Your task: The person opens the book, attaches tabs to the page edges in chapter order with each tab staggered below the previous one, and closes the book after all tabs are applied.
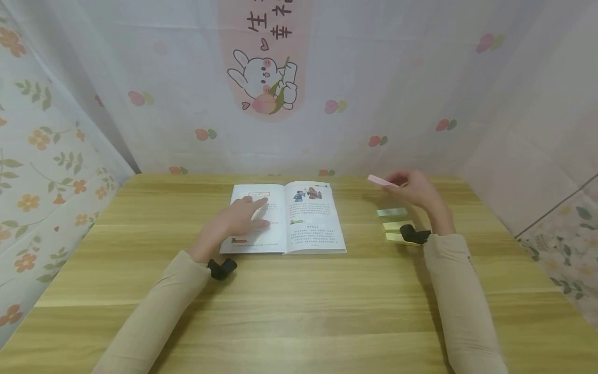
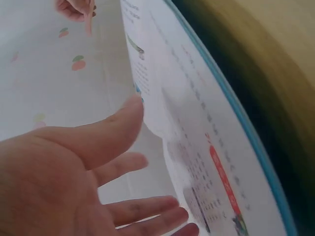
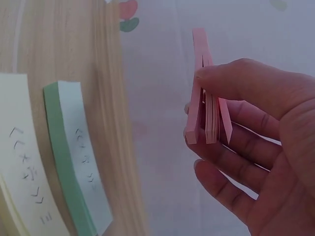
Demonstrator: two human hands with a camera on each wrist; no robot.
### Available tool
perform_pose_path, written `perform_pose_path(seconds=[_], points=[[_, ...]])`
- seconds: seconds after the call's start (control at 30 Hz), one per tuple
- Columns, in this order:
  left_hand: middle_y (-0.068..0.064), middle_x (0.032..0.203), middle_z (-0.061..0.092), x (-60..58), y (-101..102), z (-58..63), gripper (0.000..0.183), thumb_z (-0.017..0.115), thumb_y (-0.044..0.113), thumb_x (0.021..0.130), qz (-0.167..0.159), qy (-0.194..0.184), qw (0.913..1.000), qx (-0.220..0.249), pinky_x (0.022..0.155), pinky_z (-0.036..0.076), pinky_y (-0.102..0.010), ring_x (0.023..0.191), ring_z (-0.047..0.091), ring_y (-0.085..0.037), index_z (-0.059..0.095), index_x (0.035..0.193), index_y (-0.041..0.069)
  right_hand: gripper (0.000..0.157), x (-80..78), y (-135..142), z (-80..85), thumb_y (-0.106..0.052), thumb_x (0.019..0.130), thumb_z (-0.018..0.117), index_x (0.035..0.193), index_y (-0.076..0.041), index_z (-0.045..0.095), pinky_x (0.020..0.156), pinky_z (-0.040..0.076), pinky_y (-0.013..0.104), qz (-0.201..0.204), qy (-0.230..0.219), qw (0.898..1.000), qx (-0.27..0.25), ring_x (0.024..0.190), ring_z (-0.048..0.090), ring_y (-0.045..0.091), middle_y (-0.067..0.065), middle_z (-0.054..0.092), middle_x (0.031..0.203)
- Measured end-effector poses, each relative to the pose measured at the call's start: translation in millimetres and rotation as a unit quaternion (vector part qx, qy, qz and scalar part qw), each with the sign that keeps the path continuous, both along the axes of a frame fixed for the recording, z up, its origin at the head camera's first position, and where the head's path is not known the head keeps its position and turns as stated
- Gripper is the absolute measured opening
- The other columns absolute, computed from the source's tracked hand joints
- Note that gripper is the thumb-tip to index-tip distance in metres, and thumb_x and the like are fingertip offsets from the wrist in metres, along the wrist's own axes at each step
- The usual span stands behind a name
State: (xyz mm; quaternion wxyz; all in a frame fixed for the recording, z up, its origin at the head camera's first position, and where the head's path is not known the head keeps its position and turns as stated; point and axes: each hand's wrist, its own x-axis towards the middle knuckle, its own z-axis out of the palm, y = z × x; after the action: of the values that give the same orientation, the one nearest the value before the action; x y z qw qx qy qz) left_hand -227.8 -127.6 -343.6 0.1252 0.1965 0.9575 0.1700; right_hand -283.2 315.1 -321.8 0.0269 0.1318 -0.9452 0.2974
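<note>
An open book (image 1: 310,234) with printed text and a small colour picture lies flat at the back middle of the table. Over its left page is my left hand (image 1: 240,217), fingers extended, fingertips close to the paper in the left wrist view. Up at the right, my right hand (image 1: 413,188) pinches a pink sticky-note pad (image 1: 380,181) between thumb and fingers. The pad's sheets are partly fanned apart in the right wrist view. Nearer to me lie a green sticky-note pad (image 3: 81,157) and a yellow sticky-note pad (image 3: 24,162), both bearing handwritten marks on top.
The wooden table (image 1: 299,306) reaches back to a white curtain (image 1: 327,78) printed with a rabbit and fruit. Black straps hold the wrist cameras. A second pale yellow strip (image 1: 394,237) lies partly behind the right wrist strap (image 1: 415,235).
</note>
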Motion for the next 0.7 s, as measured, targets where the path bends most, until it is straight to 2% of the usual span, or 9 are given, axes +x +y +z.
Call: perform_pose_path(seconds=[0.2,0.33,0.5,0.7], points=[[-0.028,0.153,0.038,-1.4,6,4.4,0.069,0.06,0.035,0.101,0.011,0.04,0.9982,0.042,0.112,0.034,-0.057,0.14,0.038,-0.043,0.034,0.157,0.003,0.029,0.8,-6,6.2,-0.02,0.095,0.071,0.108,0.005,0.069,0.076,0.049,0.032,0.014,0.035,0.999,-0.008,0.089,0.063,0.031,0.021,0.07,0.102],[-0.028,0.152,0.039,-1.5,9,8.8,0.069,0.06,0.035,0.102,0.016,0.059,0.9961,0.064,0.112,0.034,-0.056,0.14,0.039,-0.042,0.033,0.156,0.001,0.025,2.7,-13,12.5,-0.019,0.093,0.073,0.105,0.003,0.069,0.073,0.049,0.03,0.024,0.057,0.998,-0.003,0.085,0.061,0.028,0.018,0.07,0.1],[-0.025,0.154,0.039,-2.1,14,14.1,0.068,0.06,0.039,0.102,0.021,0.081,0.9922,0.093,0.113,0.034,-0.056,0.142,0.037,-0.04,0.036,0.155,0.003,0.026,7.3,-25,21.5,-0.02,0.094,0.072,0.108,0.002,0.068,0.073,0.048,0.034,0.038,0.061,0.997,0.002,0.086,0.062,0.03,0.018,0.07,0.101],[-0.019,0.157,0.036,-0.7,22,21.5,0.068,0.058,0.042,0.102,0.012,0.1,0.9881,0.116,0.116,0.031,-0.053,0.145,0.033,-0.035,0.036,0.155,0.004,0.026,11.4,-40,28.8,-0.017,0.093,0.073,0.111,0.002,0.068,0.075,0.048,0.037,0.052,0.05,0.997,-0.003,0.091,0.061,0.031,0.017,0.069,0.103]])
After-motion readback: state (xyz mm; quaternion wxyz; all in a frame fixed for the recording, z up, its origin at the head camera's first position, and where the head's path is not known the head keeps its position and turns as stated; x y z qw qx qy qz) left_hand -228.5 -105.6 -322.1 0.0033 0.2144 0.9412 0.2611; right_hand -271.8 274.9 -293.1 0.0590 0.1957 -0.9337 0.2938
